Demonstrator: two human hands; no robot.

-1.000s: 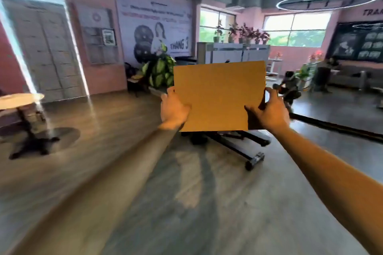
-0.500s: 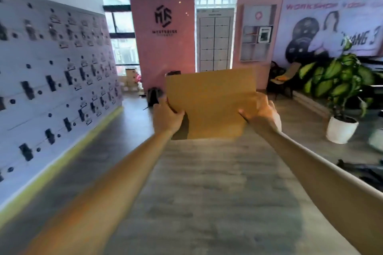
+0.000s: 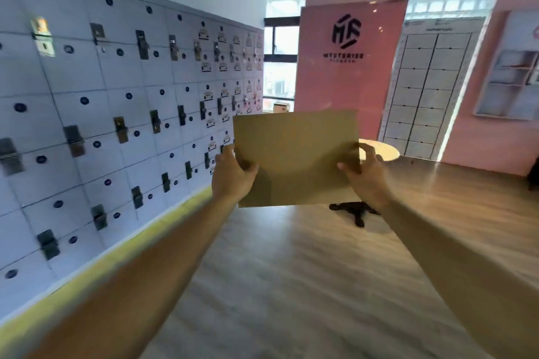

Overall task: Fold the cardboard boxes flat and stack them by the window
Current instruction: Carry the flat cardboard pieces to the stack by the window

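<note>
Holding one flattened cardboard box (image 3: 296, 159) upright at arm's length, well short of the window (image 3: 280, 61). Left hand (image 3: 232, 176) gripping its left edge, thumb curled over the front; right hand (image 3: 366, 173) pinching the right edge likewise. Folding of this box apparently done; carrying to the window and stacking remaining. Passing lockers (image 3: 116, 114) left of the box, round table (image 3: 379, 148) just behind it.

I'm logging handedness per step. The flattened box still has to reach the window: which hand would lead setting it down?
Left, tentatively. The left hand grips the flat brown cardboard box on the side nearer the window; the right hand grips the opposite edge.
</note>
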